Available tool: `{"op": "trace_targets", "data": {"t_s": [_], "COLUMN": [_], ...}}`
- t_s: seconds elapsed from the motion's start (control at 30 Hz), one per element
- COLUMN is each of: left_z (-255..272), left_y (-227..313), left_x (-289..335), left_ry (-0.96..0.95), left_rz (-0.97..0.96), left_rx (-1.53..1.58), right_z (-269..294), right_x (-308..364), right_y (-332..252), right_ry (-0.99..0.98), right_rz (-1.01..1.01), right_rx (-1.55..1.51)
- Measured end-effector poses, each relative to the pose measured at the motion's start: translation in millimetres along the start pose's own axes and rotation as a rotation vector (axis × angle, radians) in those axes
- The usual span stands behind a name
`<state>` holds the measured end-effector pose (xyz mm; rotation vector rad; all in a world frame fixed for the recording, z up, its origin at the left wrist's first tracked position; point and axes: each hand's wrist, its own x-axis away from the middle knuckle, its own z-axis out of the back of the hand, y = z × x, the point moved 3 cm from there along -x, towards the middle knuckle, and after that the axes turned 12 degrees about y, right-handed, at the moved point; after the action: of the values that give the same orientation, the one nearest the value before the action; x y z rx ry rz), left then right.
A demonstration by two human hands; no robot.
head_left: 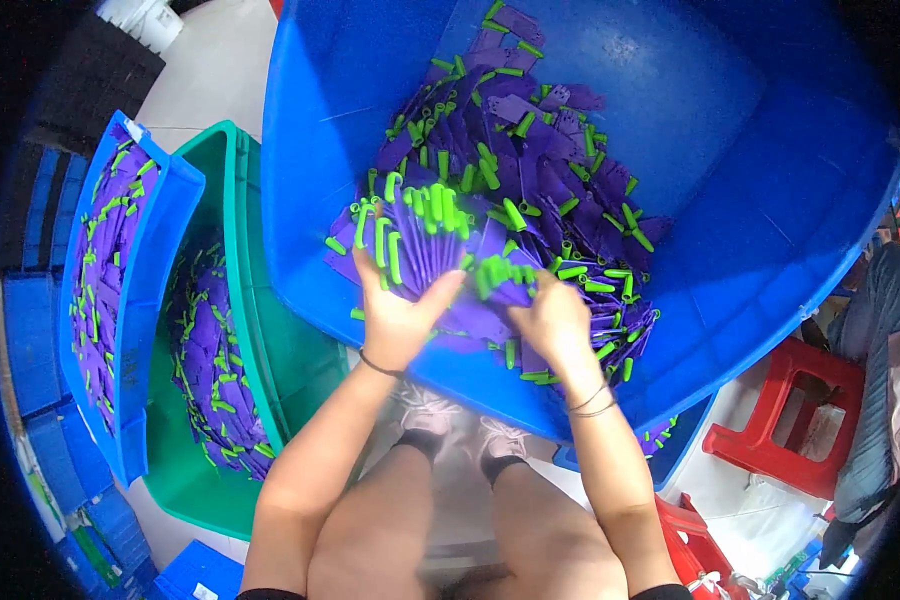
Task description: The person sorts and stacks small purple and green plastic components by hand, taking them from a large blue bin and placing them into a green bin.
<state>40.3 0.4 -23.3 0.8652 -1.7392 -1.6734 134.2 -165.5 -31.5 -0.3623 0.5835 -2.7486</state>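
Note:
Over the near side of a big blue bin (710, 330), both my hands are closed on bunches of flat purple plastic pieces with bright green tubular ends. My left hand (400, 310) grips a fanned stack (420, 235), its green ends pointing up and away from me. Just to the right, my right hand (555, 318) pinches a smaller bunch (505, 280), which is smeared by motion. The two bunches are close together; whether they touch I cannot tell. Beneath and beyond them lies a loose heap of the same pieces (530, 170).
To the left stand a green bin (240, 200) and a tilted blue crate (135, 340), both holding more such pieces. Red plastic stools (790, 420) are at the right, beside a person's grey-clothed leg (870, 320). My legs are below the bin's near rim.

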Motion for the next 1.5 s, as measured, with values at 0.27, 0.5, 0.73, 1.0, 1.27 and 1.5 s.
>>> {"op": "trace_targets", "data": {"t_s": [0.27, 0.5, 0.73, 1.0, 1.27, 1.5], "left_z": [-10.7, -23.2, -11.9, -8.3, 123.0, 299.1], "left_y": [10.0, 9.7, -7.1, 26.0, 76.3, 63.5], "left_x": [-0.1, 24.7, 20.5, 30.9, 54.0, 59.0], "left_ry": [0.003, -0.149, -0.002, -0.268, -0.384, 0.573], "left_rz": [0.134, 0.126, -0.006, -0.182, -0.258, -0.091], "left_rx": [0.25, 0.178, 0.031, -0.229, -0.923, -0.725], "right_z": [-7.3, 24.5, 6.8, 45.6, 86.3, 125.5], "right_x": [7.5, 23.7, 30.5, 49.0, 144.2, 204.5], "right_y": [13.7, -17.1, -30.9, -20.5, 113.3, 235.0], "right_ry": [0.123, -0.108, -0.057, -0.096, 0.089, 0.502], "right_rz": [0.138, -0.228, 0.007, 0.094, 0.106, -0.466], "right_rx": [-0.312, -1.172, -1.022, -1.07, -0.587, -0.242]}}
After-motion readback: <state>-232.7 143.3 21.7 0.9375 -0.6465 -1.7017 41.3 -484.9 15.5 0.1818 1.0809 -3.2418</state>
